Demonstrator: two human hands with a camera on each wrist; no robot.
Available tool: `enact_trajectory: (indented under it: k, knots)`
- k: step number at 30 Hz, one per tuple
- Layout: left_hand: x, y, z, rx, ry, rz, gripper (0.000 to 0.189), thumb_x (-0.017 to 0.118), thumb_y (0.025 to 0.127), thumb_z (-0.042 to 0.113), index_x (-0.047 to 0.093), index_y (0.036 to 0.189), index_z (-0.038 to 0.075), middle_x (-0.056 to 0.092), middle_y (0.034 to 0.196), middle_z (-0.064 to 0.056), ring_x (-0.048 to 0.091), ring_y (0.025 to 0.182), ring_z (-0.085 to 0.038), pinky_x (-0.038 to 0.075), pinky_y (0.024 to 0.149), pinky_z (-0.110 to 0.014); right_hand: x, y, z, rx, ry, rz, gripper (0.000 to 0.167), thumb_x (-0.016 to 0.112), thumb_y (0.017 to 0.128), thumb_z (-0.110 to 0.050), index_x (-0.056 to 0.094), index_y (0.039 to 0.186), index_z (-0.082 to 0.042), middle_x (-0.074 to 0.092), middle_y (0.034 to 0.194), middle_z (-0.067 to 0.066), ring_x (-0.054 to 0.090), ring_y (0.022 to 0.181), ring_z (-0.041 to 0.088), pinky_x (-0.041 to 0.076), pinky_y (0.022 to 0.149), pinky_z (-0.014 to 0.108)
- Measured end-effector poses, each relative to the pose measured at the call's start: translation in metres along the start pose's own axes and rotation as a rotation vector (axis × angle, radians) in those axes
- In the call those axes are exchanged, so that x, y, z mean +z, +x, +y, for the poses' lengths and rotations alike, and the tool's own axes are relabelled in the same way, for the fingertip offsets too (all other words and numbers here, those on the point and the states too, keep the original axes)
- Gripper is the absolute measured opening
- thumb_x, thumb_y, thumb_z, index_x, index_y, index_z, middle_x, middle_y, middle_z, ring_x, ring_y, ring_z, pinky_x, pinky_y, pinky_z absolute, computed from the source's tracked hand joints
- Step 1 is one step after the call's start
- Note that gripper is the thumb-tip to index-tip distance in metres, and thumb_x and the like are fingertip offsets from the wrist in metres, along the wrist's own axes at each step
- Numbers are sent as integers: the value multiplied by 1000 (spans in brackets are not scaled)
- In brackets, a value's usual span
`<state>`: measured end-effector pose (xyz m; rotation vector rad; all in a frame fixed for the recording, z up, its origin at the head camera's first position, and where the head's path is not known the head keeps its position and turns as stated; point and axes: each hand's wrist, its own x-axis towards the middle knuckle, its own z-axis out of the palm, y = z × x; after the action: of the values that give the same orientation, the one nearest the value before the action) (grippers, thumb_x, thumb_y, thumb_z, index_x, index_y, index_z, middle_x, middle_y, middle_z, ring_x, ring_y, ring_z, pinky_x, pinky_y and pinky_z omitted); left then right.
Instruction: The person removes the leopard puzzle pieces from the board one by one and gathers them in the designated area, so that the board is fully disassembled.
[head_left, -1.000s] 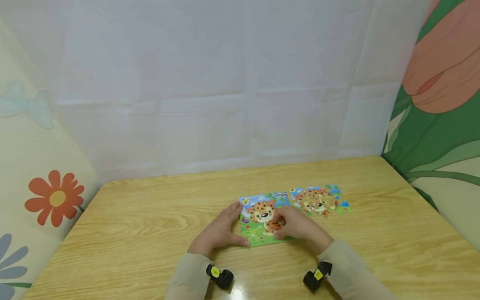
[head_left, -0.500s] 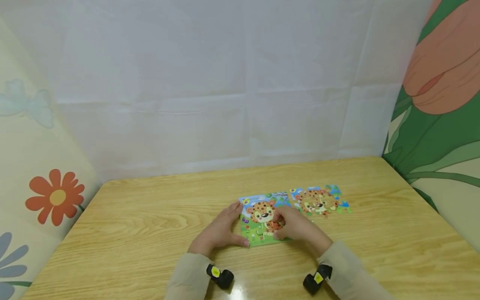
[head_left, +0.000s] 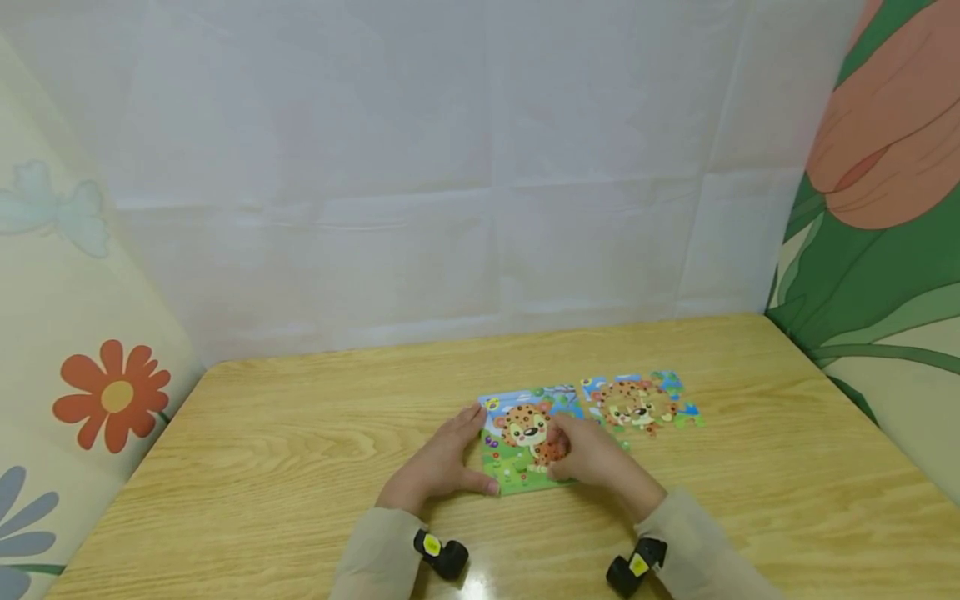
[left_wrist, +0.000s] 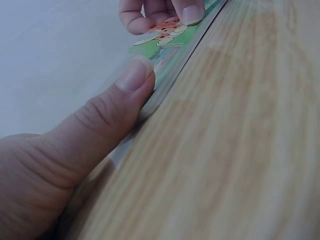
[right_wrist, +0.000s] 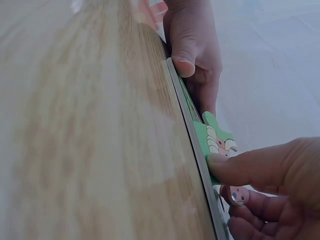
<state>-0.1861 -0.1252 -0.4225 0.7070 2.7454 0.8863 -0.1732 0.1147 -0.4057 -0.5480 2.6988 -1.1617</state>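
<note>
A jigsaw board [head_left: 517, 482] with a cartoon leopard cub lies on the table in front of me. My left hand [head_left: 438, 462] spans its left edge, fingertips by the upper corner and thumb [left_wrist: 112, 102] pressing on the near corner. Between thumb and fingers my right hand [head_left: 596, 457] pinches a jigsaw piece [right_wrist: 212, 142], green with orange spotted fur and cream paws. In the right wrist view this piece stands a little proud of the board's surface. The right hand covers the board's right part.
Right of the board lie several joined and loose jigsaw pieces [head_left: 633, 404] forming part of a leopard picture. The wooden table [head_left: 300, 467] backs onto a white cloth [head_left: 375, 208]. Painted panels [head_left: 892, 275] flank both sides.
Half a second ago a pale-edged green tab of the piece stood out in the head view; now it blends with the picture. Both hands stay almost in place.
</note>
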Motion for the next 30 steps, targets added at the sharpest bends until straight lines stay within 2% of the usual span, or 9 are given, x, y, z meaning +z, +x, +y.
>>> enact_trajectory:
  k: [8, 13, 16, 21, 26, 30]
  knots:
    - [0, 0, 0, 4, 3, -3, 110, 82, 61, 41, 24, 145, 0, 15, 154, -15, 13, 141, -33, 14, 114, -49, -2, -1, 4, -54, 36, 42, 22, 68, 71, 4, 56, 83, -10, 51, 71, -2, 48, 65, 12, 43, 53, 21]
    - [0, 0, 0, 6, 6, -3, 110, 82, 61, 41, 24, 145, 0, 15, 153, -15, 13, 141, -33, 14, 115, -49, -2, -1, 4, -37, 75, 45, 18, 67, 75, 2, 59, 84, -10, 54, 72, -2, 50, 66, 11, 45, 54, 20]
    - [0, 0, 0, 5, 10, -3, 110, 82, 61, 41, 24, 145, 0, 15, 153, -15, 13, 141, -33, 13, 115, -49, -1, 0, 5, -28, 146, 39, 15, 65, 78, 2, 62, 89, -9, 55, 74, 0, 51, 67, 12, 46, 54, 20]
    - [0, 0, 1, -3, 7, -5, 110, 82, 61, 42, 23, 145, 1, 14, 154, -14, 12, 141, -33, 13, 115, -49, -2, -1, 10, -50, 305, 20, 18, 59, 82, 3, 62, 100, 1, 58, 74, 5, 52, 62, 13, 47, 52, 23]
    - [-1, 0, 2, -10, 10, -9, 111, 82, 61, 42, 23, 145, 1, 14, 154, -13, 12, 141, -32, 12, 115, -48, -4, 0, 16, 32, 468, -17, 30, 58, 87, -2, 56, 115, 6, 60, 77, 6, 53, 61, 13, 50, 56, 27]
    - [-1, 0, 1, -8, 12, -12, 111, 82, 61, 42, 23, 145, 1, 14, 154, -14, 12, 141, -33, 12, 115, -48, -4, -1, 19, 89, 569, -5, 33, 59, 86, 0, 54, 116, 10, 60, 78, 4, 54, 62, 12, 52, 59, 27]
